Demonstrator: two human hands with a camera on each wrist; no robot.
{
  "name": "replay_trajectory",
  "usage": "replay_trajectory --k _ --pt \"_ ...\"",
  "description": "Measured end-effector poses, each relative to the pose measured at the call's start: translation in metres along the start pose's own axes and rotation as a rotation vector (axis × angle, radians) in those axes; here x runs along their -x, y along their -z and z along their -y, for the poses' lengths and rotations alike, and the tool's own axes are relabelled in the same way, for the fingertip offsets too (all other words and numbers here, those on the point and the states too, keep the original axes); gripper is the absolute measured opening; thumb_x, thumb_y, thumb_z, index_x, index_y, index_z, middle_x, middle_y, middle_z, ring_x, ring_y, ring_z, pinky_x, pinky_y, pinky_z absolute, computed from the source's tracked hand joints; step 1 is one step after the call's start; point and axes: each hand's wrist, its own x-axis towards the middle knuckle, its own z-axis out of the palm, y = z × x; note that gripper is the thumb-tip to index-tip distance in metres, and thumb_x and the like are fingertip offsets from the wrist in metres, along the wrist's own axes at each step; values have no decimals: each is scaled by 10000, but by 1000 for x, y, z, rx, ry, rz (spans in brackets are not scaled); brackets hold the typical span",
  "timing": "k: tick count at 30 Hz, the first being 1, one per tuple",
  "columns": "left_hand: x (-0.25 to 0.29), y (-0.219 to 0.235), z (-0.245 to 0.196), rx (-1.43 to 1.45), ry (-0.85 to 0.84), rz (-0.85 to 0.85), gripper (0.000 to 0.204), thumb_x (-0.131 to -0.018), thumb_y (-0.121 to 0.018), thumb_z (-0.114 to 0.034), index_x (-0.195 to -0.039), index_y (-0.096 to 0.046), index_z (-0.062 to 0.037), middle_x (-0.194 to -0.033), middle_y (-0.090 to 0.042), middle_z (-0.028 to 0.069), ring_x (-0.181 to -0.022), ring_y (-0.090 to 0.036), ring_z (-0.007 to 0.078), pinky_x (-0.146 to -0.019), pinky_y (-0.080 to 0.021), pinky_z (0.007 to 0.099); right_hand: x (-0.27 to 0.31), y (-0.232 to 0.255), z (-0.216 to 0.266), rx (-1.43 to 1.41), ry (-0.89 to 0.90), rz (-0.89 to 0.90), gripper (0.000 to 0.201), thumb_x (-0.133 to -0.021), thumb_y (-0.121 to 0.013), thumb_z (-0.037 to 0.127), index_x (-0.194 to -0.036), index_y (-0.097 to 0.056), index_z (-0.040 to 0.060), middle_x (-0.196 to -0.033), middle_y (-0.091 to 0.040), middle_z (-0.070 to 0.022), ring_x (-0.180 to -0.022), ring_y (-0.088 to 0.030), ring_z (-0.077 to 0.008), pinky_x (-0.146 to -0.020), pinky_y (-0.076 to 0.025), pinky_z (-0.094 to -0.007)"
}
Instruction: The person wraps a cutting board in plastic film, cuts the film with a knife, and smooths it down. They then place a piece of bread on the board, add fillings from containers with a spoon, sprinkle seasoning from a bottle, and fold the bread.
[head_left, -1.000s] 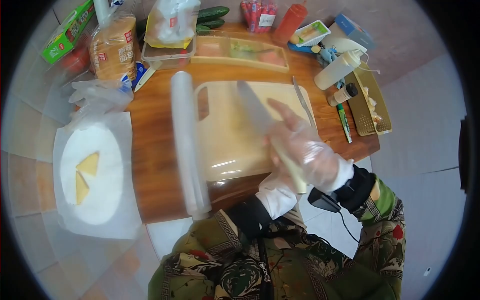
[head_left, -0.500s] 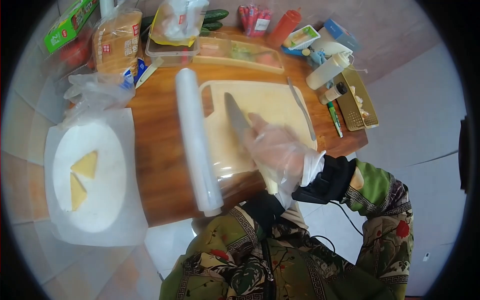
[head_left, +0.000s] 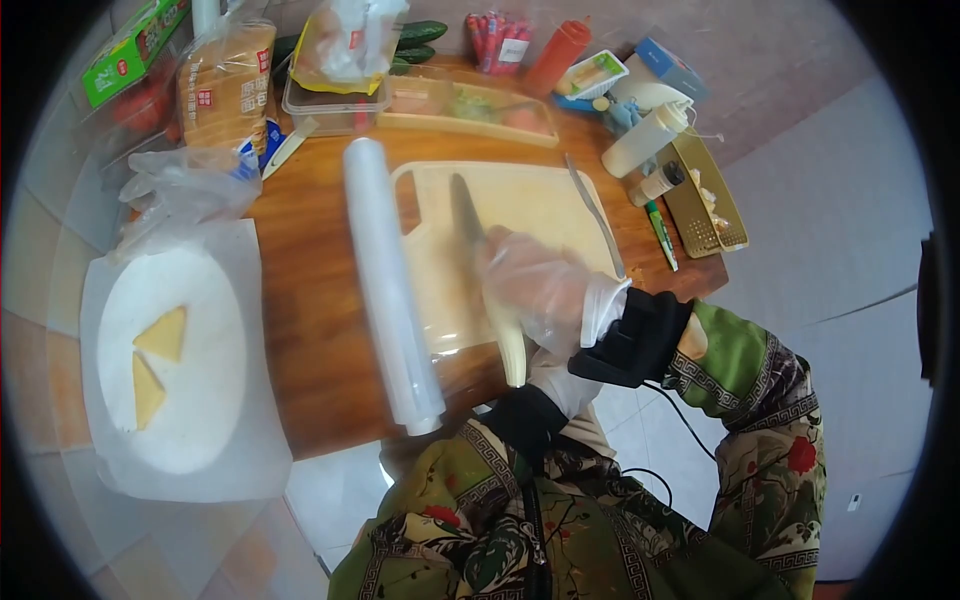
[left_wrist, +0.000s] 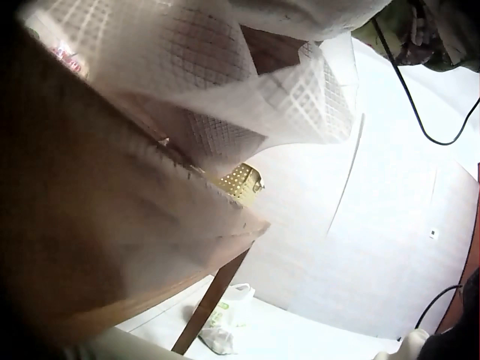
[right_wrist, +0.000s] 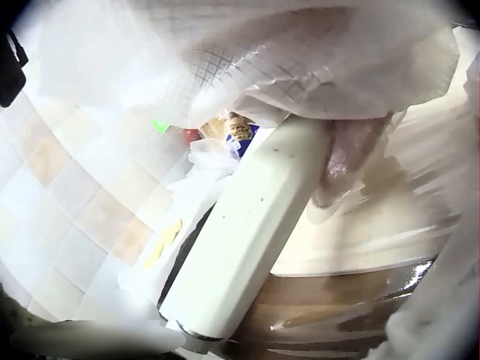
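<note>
In the head view my right hand (head_left: 535, 285), in a clear plastic glove, grips a knife (head_left: 465, 205) over the cutting board (head_left: 545, 185). Its blade points away from me, towards the board's far left part. The pale handle (right_wrist: 247, 225) sticks out behind the fist, as the right wrist view also shows. My left hand (head_left: 562, 385), gloved too, is low beside the board's near edge, and its fingers are hidden behind the right hand and wrist. Transparent film covers the board's near edge. Two triangular yellow pieces (head_left: 162, 335) lie on white paper at the left.
A roll of plastic film (head_left: 390, 290) lies along the board's left side. Another knife (head_left: 597, 215) rests on the board's right edge. Behind stand bagged bread (head_left: 225, 90), a divided tray (head_left: 455, 122) and a red bottle (head_left: 557, 58). A white bottle (head_left: 645, 140) and a basket (head_left: 705, 195) stand right.
My right hand has moved left across the board with the knife, and the blade now stands nearer the film roll. The left hand stays low by the near edge. The view has shifted slightly.
</note>
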Motion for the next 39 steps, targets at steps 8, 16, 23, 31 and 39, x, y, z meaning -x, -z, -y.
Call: replay_trajectory --k 8,16,23,31,39 --pt "5 -23 -5 -54 -33 28 441 -958 -483 -144 -1370 -517 10 -1400 -519 206 -1344 -474 350 -1123 -382 456 -2 -17 -5 1789 371 -385 415 -566 -787 206 -876 -533 97 -778 -487 -12 -757 -564 -122 -664 -490 -251" --pt "10 -41 -14 -143 -95 32 432 -984 -464 -153 -1389 -501 -10 -1407 -519 180 -1350 -468 322 -1131 -378 438 -18 1 6 1551 668 -37 331 -620 -744 144 -886 -599 11 -723 -533 -43 -662 -564 -145 -544 -477 -272" --pt "15 -50 2 -200 -84 48 424 -1006 -447 -161 -1406 -488 -27 -1413 -518 157 -1355 -463 297 -1138 -373 422 -13 -36 6 1441 471 -347 164 -625 -799 129 -727 -672 107 -685 -598 -30 -727 -613 -161 -592 -494 -294" --pt "17 -61 14 -247 -80 66 415 -1032 -427 -170 -1425 -473 -47 -1419 -517 131 -1361 -457 268 -1145 -369 404 -49 -40 -12 887 828 -40 173 -665 -729 84 -809 -735 -10 -692 -660 -119 -684 -638 -204 -565 -502 -348" --pt "40 -80 19 -268 -83 91 407 -1054 -410 -178 -1442 -459 -64 -1425 -516 108 -1366 -452 244 -1152 -365 388 -57 -24 -16 1686 836 -413 70 -648 -674 73 -678 -613 55 -601 -508 -63 -588 -544 -163 -488 -438 -318"
